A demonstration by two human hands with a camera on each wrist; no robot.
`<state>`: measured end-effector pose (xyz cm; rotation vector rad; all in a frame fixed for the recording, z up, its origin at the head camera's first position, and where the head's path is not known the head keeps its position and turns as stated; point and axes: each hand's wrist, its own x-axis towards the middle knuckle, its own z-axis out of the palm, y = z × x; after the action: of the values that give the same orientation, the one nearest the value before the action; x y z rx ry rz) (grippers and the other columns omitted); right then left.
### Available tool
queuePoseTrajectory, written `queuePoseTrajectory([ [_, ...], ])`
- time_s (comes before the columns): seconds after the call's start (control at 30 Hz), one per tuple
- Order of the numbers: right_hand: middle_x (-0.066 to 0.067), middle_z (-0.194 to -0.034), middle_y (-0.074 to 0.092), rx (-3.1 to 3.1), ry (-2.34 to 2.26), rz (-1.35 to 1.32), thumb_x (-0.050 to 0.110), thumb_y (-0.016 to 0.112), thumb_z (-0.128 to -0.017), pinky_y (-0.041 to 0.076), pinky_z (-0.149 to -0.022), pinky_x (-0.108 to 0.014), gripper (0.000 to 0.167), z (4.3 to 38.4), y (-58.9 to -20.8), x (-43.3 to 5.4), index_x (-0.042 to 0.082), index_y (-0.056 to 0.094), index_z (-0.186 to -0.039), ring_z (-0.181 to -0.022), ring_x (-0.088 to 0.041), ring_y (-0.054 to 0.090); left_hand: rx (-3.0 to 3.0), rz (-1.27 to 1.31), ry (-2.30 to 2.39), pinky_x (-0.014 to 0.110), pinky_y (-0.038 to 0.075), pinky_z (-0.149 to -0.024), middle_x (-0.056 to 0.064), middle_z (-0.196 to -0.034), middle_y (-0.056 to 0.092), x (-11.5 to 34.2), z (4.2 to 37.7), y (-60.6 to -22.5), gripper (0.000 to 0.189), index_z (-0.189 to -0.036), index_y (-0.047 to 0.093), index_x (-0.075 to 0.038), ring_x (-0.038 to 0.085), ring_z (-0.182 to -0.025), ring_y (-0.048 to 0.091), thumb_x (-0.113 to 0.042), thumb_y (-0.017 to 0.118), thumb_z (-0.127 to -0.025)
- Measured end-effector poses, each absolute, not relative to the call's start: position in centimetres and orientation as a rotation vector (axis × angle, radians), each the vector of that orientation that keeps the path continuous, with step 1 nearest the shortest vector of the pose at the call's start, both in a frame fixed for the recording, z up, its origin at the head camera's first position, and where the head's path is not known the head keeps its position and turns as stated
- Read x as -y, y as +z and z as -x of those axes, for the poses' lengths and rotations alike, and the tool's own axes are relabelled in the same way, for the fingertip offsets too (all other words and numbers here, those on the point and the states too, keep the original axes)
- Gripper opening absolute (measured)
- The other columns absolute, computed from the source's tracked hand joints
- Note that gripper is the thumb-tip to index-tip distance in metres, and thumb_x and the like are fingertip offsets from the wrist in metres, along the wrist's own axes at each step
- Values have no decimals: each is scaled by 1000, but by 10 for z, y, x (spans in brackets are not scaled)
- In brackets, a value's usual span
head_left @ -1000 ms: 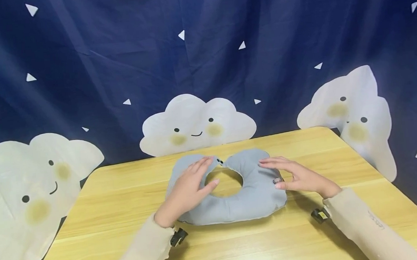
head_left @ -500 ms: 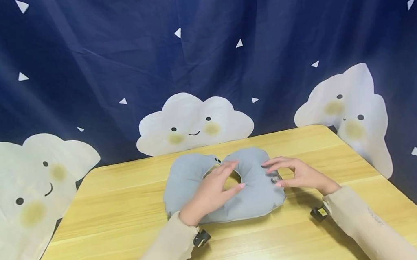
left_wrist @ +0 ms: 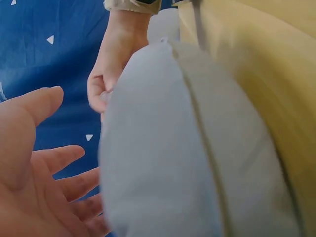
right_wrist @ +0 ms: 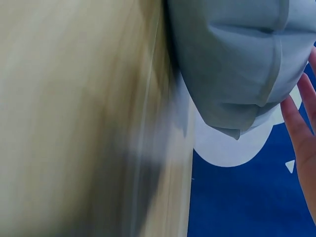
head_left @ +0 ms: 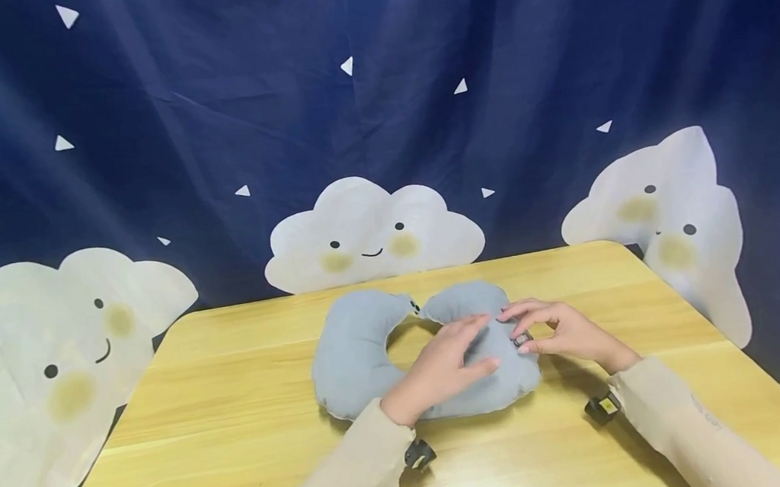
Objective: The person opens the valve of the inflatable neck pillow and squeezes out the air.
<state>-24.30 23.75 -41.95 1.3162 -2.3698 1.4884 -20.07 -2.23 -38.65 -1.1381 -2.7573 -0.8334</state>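
A grey, U-shaped fabric neck pillow (head_left: 353,346) lies on the pale yellow wood-grain tabletop (head_left: 223,394), its two ends meeting at the far side. Over its right lobe is the left hand (head_left: 437,366), fingers apart and holding nothing. At the right edge, a small, round, clear valve (head_left: 523,339) is pinched between the fingers and thumb of the right hand (head_left: 569,332).

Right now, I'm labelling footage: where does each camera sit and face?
Head: on the head, facing forward and down at the pillow; left hand, right hand, sleeves show.
Left wrist: on that wrist, facing the pillow side-on; both hands show.
Right wrist: on that wrist, facing table and pillow; right fingers show.
Both wrist views share pillow, table and curtain.
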Motion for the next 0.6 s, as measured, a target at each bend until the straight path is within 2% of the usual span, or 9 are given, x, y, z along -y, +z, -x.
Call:
queuePoseTrajectory([
  [0.13, -17, -119, 62, 2323, 1524, -1312, -7, 72, -76, 30, -105, -17, 27, 243, -421, -237, 13, 71, -94, -125, -15, 47, 2759, 1108, -858, 38, 29, -111, 4, -148, 39, 12, 201, -394, 66, -146, 35, -11, 21, -136, 35, -45, 54, -93],
  [0.37, -19, -115, 62, 2301, 1627, -1267, -11, 69, -77, 34, -104, -18, 24, 246, -422, -235, 8, 70, -92, -123, -15, 49, 2805, 997, -961, 47, 31, -108, 7, -152, 31, 4, 202, -401, 63, -144, 41, -17, 26, -138, 31, -43, 60, -90],
  [0.6, -15, -101, 62, 2240, 1737, -1251, -13, 69, -77, 40, -99, -20, 23, 249, -428, -230, 5, 71, -91, -108, -16, 54, 2748, 868, -1141, 52, 30, -107, 10, -151, 32, -2, 209, -402, 47, -129, 60, -21, 32, -139, 27, -33, 70, -84],
])
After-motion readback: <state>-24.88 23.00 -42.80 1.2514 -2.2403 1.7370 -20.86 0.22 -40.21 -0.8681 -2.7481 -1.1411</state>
